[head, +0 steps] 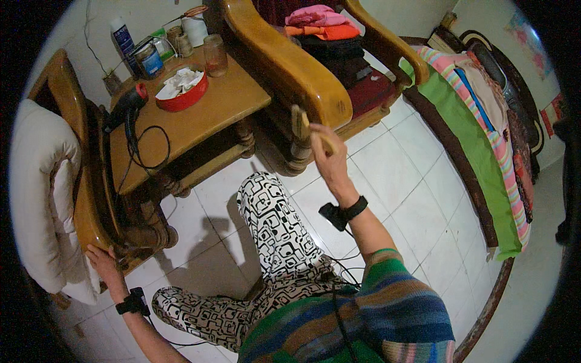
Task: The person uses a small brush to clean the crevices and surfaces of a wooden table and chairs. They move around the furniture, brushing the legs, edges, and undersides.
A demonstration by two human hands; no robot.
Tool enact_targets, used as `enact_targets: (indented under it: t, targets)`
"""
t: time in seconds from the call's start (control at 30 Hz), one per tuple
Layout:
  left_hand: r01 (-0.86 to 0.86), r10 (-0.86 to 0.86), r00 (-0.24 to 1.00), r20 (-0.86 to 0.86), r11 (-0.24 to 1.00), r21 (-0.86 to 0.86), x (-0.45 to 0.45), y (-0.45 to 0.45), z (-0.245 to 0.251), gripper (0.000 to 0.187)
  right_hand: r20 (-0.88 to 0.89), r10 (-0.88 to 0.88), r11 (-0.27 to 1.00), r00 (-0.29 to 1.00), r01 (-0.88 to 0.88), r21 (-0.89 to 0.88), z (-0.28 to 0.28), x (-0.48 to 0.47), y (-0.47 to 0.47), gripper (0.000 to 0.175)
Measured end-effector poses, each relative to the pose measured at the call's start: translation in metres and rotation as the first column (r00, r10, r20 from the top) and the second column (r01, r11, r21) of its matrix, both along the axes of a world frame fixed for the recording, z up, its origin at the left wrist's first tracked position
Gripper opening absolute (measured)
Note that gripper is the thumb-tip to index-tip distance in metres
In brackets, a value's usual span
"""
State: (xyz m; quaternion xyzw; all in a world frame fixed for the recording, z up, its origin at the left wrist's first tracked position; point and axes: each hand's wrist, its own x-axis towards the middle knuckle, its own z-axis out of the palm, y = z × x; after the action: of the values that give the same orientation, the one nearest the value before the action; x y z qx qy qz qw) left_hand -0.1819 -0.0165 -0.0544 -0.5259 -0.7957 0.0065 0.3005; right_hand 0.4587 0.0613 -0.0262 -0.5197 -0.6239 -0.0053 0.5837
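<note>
My right hand [327,156] holds a brush [301,123] by its yellowish handle. The brush's pale head is close to the front of a glossy wooden armrest [308,81]; whether the two touch, I cannot tell. My left hand [105,267] rests on the front end of another wooden armrest [93,227], at the left, its fingers apart. Beside that hand a thick white quilt [41,181] hangs over the chair's side. Both wrists wear black straps with small devices.
Between the chairs stands a wooden side table [218,109]. On it are a hair dryer [127,106] with a looping cord, a red tray [181,97] of crumpled paper, a glass jar [215,54] and several containers. Folded clothes [322,22] lie on the right chair. A bed [472,136] borders the tiled floor.
</note>
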Motion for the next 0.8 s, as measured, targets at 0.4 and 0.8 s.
enact_targets:
  t: [0.4, 0.8]
  targets:
    - [-0.018, 0.018, 1.000, 0.018, 1.000, 0.007, -0.010, 0.003, -0.005, 0.073, -0.495, -0.061, 0.976, 0.867, -0.052, -0.210, 0.086, 0.027, 0.193, 0.035]
    - [-0.039, 0.022, 0.986, -0.167, 0.995, -0.096, -0.019, -0.004, -0.014, 0.070, -0.347, -0.257, 0.821, 0.902, 0.014, -0.571, 0.074, 0.147, 0.092, 0.036]
